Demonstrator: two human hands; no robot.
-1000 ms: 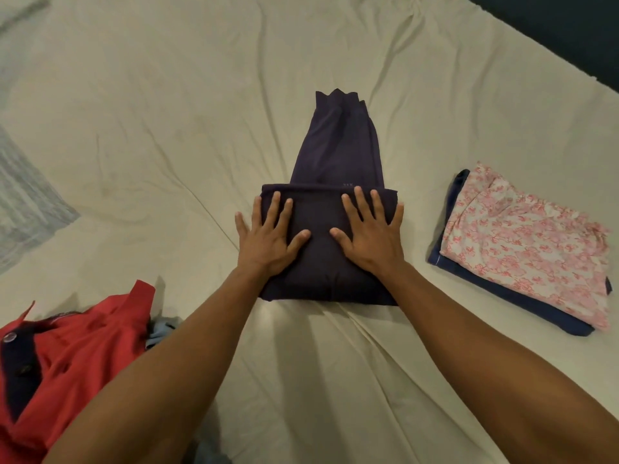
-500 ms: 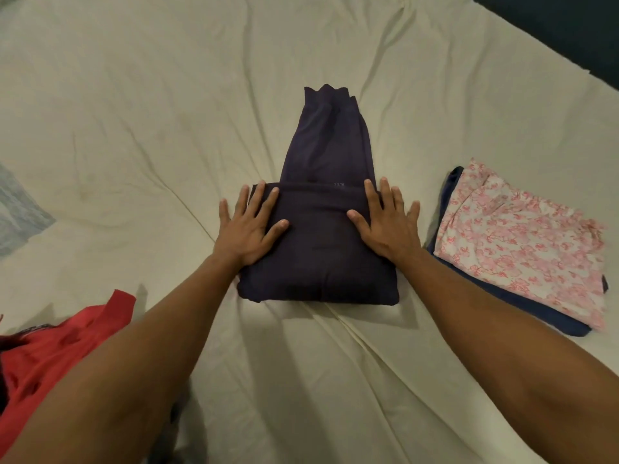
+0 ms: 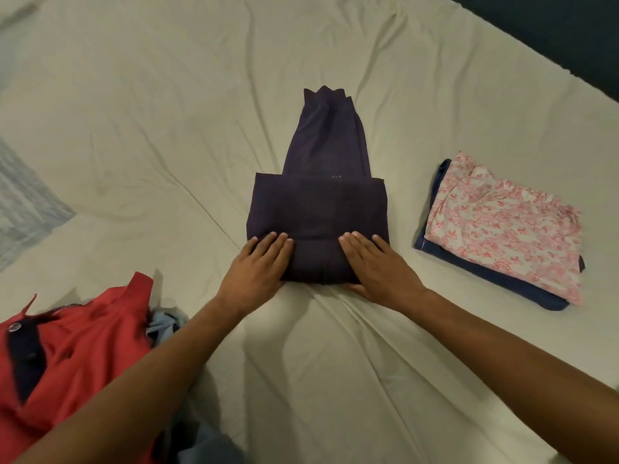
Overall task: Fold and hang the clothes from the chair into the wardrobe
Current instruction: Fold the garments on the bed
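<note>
A dark purple folded garment lies at the centre of a bed covered by a wrinkled cream sheet, its narrow end pointing far. Both hands rest on its near edge, set apart from each other — the left hand at the near-left corner, the right hand at the near-right, fingers straight and flat on the cloth. To the right, well apart, a pink floral folded garment sits on a navy folded garment. At near left lies a crumpled red shirt with dark placket — pale blue cloth just beside it.
</note>
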